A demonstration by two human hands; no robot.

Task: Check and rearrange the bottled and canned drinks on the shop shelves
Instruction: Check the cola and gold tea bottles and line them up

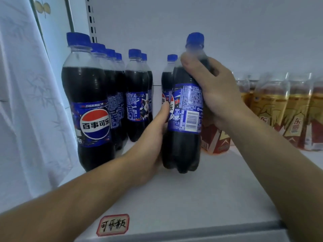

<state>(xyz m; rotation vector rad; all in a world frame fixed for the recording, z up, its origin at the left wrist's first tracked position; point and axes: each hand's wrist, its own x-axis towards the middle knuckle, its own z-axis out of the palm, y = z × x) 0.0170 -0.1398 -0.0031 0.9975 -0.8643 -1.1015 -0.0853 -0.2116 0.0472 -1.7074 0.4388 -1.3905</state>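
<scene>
A person holds one Pepsi bottle (185,109) with both hands over the middle of the white shelf (209,198). The right hand (209,89) wraps its fingers around the top part of the bottle, just under the blue cap. The left hand (153,137) cups the lower part, with the thumb lying up along the blue label. The bottle leans a little, and it is hard to tell if its bottom touches the shelf.

At the left edge of the shelf stands a row of Pepsi bottles (90,102), one behind the other. A second, shorter row (138,95) stands just beside it. One more cola bottle (167,79) stands right behind the held one.

Toward the right edge stand yellow tea bottles (279,109) – packed close together. A small red-edged tag (113,224) with hand-written words sticks to the front edge. A white curtain (26,102) hangs to the left.
</scene>
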